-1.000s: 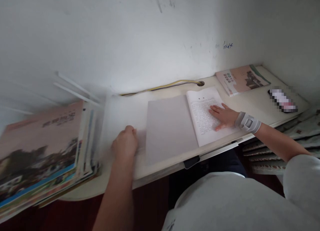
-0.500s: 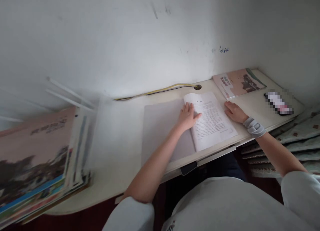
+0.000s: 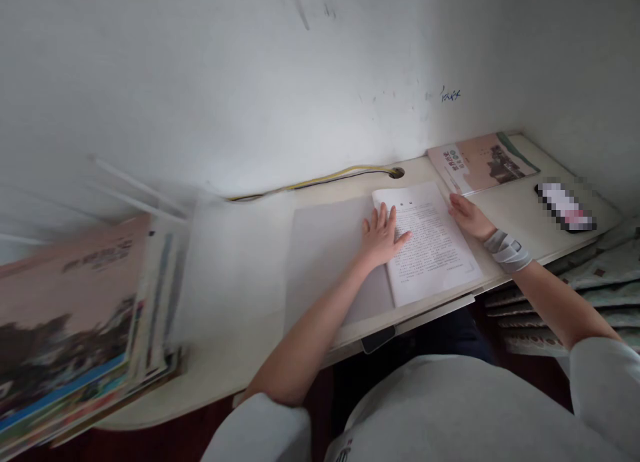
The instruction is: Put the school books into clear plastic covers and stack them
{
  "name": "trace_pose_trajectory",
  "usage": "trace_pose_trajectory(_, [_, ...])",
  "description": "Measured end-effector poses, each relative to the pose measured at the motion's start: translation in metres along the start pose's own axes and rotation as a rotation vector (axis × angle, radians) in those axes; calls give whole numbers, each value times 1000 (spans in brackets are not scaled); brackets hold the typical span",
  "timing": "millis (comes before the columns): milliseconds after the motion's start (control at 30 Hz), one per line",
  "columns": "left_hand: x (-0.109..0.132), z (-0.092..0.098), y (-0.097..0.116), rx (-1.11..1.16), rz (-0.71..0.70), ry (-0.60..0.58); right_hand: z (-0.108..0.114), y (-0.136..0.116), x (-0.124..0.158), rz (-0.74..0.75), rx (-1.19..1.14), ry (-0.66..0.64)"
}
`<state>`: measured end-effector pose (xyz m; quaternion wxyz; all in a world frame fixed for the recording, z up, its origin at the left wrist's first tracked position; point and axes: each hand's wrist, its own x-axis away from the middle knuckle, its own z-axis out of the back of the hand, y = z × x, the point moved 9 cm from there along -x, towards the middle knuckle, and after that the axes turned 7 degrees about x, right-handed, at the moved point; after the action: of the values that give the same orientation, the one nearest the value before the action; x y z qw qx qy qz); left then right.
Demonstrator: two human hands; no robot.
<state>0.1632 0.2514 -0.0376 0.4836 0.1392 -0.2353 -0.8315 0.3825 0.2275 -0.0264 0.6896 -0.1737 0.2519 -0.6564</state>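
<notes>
An open book lies on the white desk; its right page carries printed text and its left side is plain grey. My left hand rests flat across the inner part of the book, fingers spread, the thumb reaching over the printed page. Beside the upper right edge of that page is my right hand, tilted onto its side with the thumb uppermost and the fingers stretched out. Whether its fingertips touch the paper edge I cannot tell. A grey band wraps the right wrist.
A pink-covered textbook lies at the back right, near a phone with a blurred screen. At the left stands a stack of books. A yellow cable runs along the wall into a desk hole.
My left hand's fingers have spread wider on the book. My right hand has turned from palm down onto its side by the page edge. The view has shifted slightly.
</notes>
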Motion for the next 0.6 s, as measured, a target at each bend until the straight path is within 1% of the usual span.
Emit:
trace_pose_trajectory(33, [0,4,-2,57,7,41,3,1,-2,-54,-100,-3])
trace_pose_trajectory(100, [3,16,-11,222,41,153,7,4,-4,-179,-266,-53])
trace_pose_trajectory(167, [10,28,-26,424,118,258,11,7,-3,-275,-344,-122])
trace_pose_trajectory(200, [15,32,-34,526,162,288,12,7,-3,-300,-349,-161])
trace_pose_trajectory(267, [26,34,-46,711,242,292,12,3,-3,-293,-326,-247])
trace_pose_trajectory(333, [38,32,-50,870,290,238,5,-6,-4,-246,-305,-349])
trace_pose_trajectory(400, [50,34,-52,977,307,186,-6,-20,-4,-162,-294,-428])
trace_pose_trajectory(433, [56,39,-54,985,296,181,-10,-29,-5,-100,-294,-439])
trace_pose_trajectory(467, [63,48,-58,948,269,199,-14,-41,-7,-21,-294,-435])
trace_pose_trajectory(500, [70,61,-65,859,231,243,-18,-55,-8,66,-290,-421])
trace_pose_trajectory(567, [88,93,-85,558,170,366,-27,-82,-9,225,-238,-377])
trace_pose_trajectory(600, [98,108,-98,380,163,422,-33,-94,-10,288,-191,-352])
